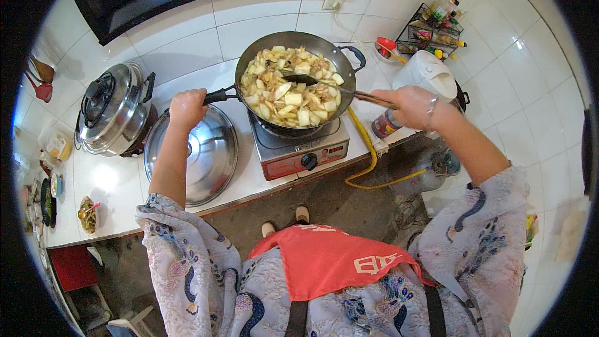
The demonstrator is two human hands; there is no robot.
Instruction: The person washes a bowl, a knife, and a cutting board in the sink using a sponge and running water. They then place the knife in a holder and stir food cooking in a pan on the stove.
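Note:
A dark wok point(249, 56) sits on a gas stove point(304, 155), filled with pale, chunky pieces of food point(293, 97). My left hand point(188, 109) is closed round the wok's black handle point(219, 95) on its left side. On the right, my right hand point(413, 107) grips the long handle of a spatula point(368, 97), whose dark metal head rests in the food, partly covered by pieces. Beneath my left forearm lies a large silver lid point(212, 156), flat on the counter.
A steel steamer pot point(112, 112) stands at the left. To the right are a white appliance point(425, 75), a can point(384, 125) and a rack of bottles point(437, 28). A yellow hose point(368, 156) runs from the stove to a gas cylinder point(437, 168) below. A food dish point(88, 215) sits far left.

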